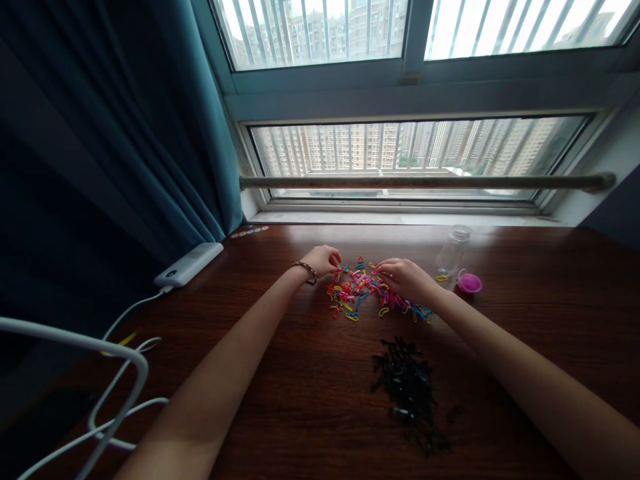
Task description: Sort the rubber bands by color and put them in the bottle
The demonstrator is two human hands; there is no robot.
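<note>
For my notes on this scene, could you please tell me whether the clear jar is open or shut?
Open: the clear jar stands upright with nothing covering its mouth, and a pink cap lies beside it.

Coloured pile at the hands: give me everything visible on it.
The coloured pile is a loose, tangled heap of small, thin loops, rubbery-looking, in pink, red, yellow, blue and some green. It lies spread flat on the brown, wood-look table, strays around its edges, trailing right past the right hand. That hand is over its right part; the left hand is at its left edge. Whether either grips a loop is too small to tell.
</note>
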